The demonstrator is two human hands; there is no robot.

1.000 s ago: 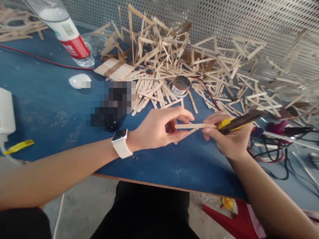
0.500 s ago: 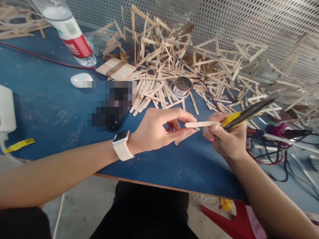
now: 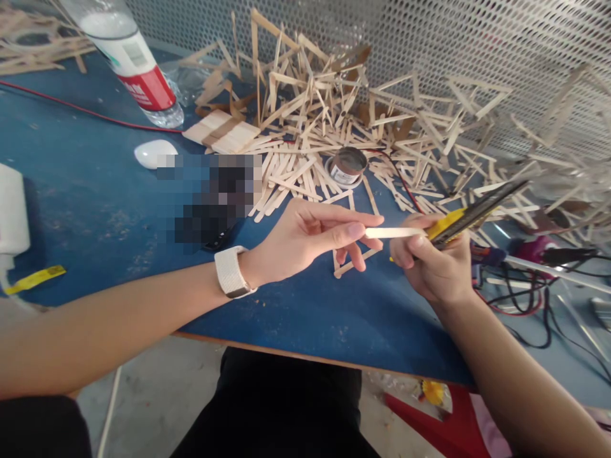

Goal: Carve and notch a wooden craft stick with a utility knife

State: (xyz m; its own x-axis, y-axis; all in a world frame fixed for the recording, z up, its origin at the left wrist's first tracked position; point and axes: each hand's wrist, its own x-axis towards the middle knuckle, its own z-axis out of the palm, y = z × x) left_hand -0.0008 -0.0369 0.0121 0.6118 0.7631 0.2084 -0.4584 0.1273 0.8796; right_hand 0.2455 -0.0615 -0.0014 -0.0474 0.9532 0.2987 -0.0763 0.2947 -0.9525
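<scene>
A pale wooden craft stick [image 3: 392, 233] is held level above the table between my two hands. My left hand [image 3: 317, 235] pinches its left end, thumb on the near side, with the other fingers partly spread. In my right hand [image 3: 432, 257] the thumb and fingers grip the other end. That same hand also clasps a long tool [image 3: 470, 213] with yellow and dark parts, pointing up to the right; its exact kind is unclear. Behind my left fingers, joined craft sticks [image 3: 356, 265] lie on the blue table, partly hidden.
A large heap of craft sticks [image 3: 305, 121] lies along the perforated metal panel [image 3: 477, 38]. Around it are a small round tin [image 3: 349, 166], a banded stick bundle [image 3: 222, 131], a water bottle [image 3: 143, 83] and a white mouse [image 3: 153, 154]. Cables [image 3: 520, 299] tangle at right.
My left hand has turned over and moved slightly right, its thumb now on the stick's left end. The stick has tilted a little. My right hand has barely moved.
</scene>
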